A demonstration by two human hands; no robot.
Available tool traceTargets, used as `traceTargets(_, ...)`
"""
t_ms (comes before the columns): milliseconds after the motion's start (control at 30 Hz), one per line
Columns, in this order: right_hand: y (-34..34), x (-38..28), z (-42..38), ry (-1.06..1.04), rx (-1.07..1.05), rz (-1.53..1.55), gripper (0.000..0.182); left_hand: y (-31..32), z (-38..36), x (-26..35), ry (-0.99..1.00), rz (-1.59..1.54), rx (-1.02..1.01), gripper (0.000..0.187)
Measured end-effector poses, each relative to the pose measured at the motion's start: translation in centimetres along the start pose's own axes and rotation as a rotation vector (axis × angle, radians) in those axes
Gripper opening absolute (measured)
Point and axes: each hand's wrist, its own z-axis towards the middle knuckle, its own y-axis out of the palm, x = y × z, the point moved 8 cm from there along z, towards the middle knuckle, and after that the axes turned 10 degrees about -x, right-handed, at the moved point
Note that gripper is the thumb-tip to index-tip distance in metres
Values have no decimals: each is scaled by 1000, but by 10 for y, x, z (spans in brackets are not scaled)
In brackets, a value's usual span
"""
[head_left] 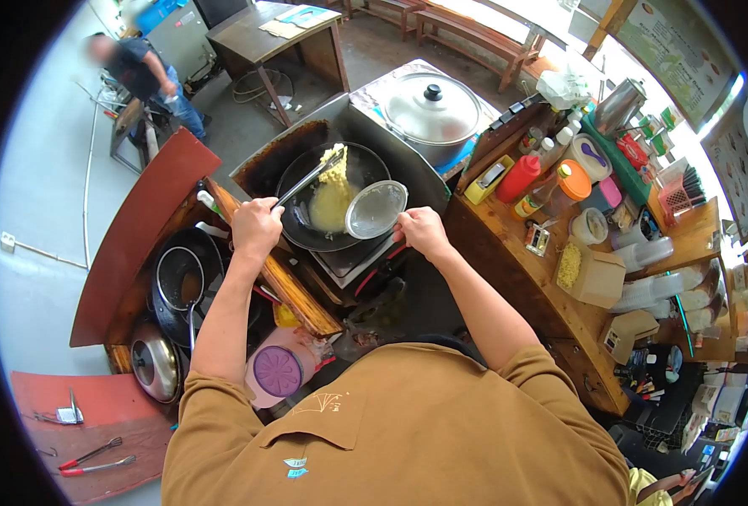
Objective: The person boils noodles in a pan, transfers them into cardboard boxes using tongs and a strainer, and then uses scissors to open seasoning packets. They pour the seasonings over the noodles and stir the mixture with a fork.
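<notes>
My left hand (257, 226) is closed round the handle of metal tongs (306, 181), which reach over a dark wok (293, 173) on the stove. At the tongs' tip hangs a clump of yellow noodles (335, 164), above yellowish liquid (330, 207) in the wok. My right hand (422, 233) grips the handle of a round mesh strainer (376, 210). The strainer is over the right side of the wok, and no food shows in it.
A lidded steel pot (431, 110) stands beyond the wok. At right, a wooden counter (509, 253) holds bottles, tubs and a box of noodles (570, 266). Pans (180, 278) and a pink-purple container (279, 371) are at left. A person (142, 76) stands back left.
</notes>
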Motion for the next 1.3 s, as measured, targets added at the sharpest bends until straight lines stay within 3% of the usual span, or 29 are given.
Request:
traceTargets(67, 13, -2, 16, 15, -24, -3, 33, -27, -10, 3, 62, -41, 130, 16)
traceTargets(233, 49, 15, 60, 83, -65, 8, 29, -79, -30, 13, 33, -32, 165, 18)
traceTargets(367, 64, 14, 78, 50, -66, 76, 29, -85, -35, 16, 14, -30, 114, 24)
traceTargets(500, 75, 25, 80, -14, -86, 275, 26, -22, -34, 37, 141, 551, -202, 23)
traceTargets(667, 72, 49, 77, 1, -46, 225, 26, -44, -34, 50, 247, 760, -80, 13)
traceTargets(833, 57, 42, 81, 41, -18, 315, 26, -70, -26, 16, 51, 647, -136, 20)
traceTargets(900, 47, 38, 82, 35, -38, 302, 27, -41, -23, -14, -80, 660, -313, 23)
traceTargets(1000, 32, 26, 82, 23, -72, 275, 28, -2, -21, -21, -69, 558, -443, 24)
traceTargets(1100, 13, 7, 78, 8, -105, 288, 28, 9, -18, -10, -72, 436, -369, 33)
traceTargets(1167, 6, -12, 74, -29, -233, 342, 27, 11, -14, -5, -68, 389, -242, 32)
traceTargets(1300, -13, -43, 67, 7, -302, 239, 26, 10, -3, -16, -72, 322, -185, 28)
